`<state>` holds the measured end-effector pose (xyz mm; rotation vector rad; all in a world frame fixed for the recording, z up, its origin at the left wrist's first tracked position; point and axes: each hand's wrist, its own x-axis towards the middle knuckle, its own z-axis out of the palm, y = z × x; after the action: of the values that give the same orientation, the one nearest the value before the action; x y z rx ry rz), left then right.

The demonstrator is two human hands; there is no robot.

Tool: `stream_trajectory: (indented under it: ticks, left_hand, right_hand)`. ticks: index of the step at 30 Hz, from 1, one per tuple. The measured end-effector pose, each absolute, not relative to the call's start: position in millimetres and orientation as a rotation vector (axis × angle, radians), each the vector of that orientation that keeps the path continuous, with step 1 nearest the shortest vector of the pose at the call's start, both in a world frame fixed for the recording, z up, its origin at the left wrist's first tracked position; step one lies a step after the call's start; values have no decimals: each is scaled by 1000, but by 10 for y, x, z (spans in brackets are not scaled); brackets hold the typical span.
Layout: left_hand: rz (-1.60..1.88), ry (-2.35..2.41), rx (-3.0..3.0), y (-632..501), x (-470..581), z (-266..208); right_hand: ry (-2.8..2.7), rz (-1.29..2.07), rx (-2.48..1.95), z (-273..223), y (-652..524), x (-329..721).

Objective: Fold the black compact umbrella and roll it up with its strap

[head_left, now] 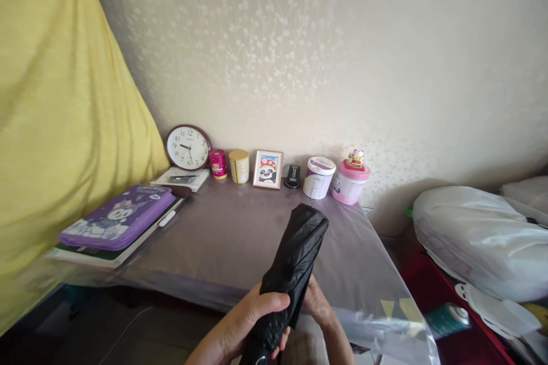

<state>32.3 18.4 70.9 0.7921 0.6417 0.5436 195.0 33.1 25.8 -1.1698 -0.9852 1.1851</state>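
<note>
A folded black umbrella [295, 251] slants up and away from me over the front edge of the table. My left hand [261, 313] wraps round its lower part, thumb across the fabric, near the handle end at the bottom of the view. On the far side, my right hand [319, 302] is against the umbrella's right flank. Its fingers are mostly hidden behind the fabric, so what exactly they grip does not show.
Along the wall stand a clock [188, 148], a pink can [218, 164], a yellow-lidded canister [239, 166], a panda picture frame [268, 170], a black device [293, 177] and two tubs [319, 178]. A purple case [117, 217] lies left; white bags [475, 239] sit right.
</note>
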Motion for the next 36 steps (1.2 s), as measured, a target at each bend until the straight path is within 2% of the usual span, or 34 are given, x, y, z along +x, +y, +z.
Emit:
stream_trajectory:
  ticks: [4,11,17,26,36]
  left_hand:
    - [573,707,939,311,229,720]
    - [668,864,1035,365,168,641]
    - [689,856,1039,333,155,616]
    - [696,765,978,326,118,566]
    - [708,796,843,339,63,585]
  right_hand:
    - [-1291,1354,-1160,206,279,2216]
    - [-1432,1151,-1259,365,116,2259]
    - [-1387,950,-1118,507,147,2093]
    - [-1022,1354,-825,342,183,2000]
    - [-970,1317,-904,110,110,2067]
